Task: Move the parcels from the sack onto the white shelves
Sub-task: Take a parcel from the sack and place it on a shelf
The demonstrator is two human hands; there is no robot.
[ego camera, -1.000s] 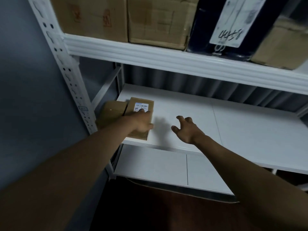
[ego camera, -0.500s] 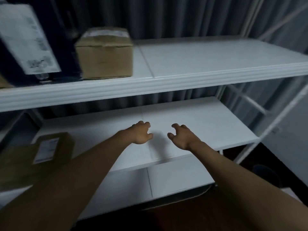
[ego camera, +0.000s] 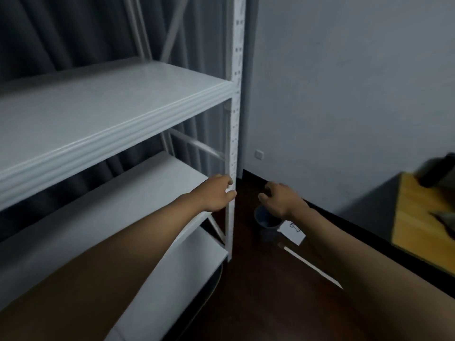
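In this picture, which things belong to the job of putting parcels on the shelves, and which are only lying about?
Belonging to the job:
- white shelves, no parcel on the parts in view
- left hand, holding nothing
- right hand, holding nothing

Only lying about:
- dark cup on the floor
- white card beside it
- thin white stick on the floor
- wooden table at the right

White shelves (ego camera: 103, 112) smooth painted metal; table (ego camera: 418, 217) matt wood; floor (ego camera: 258, 303) dark, glossy.

white shelves (ego camera: 103, 114), dark floor (ego camera: 266, 301) with a blue cup (ego camera: 264, 219) and paper slip (ego camera: 293, 231)
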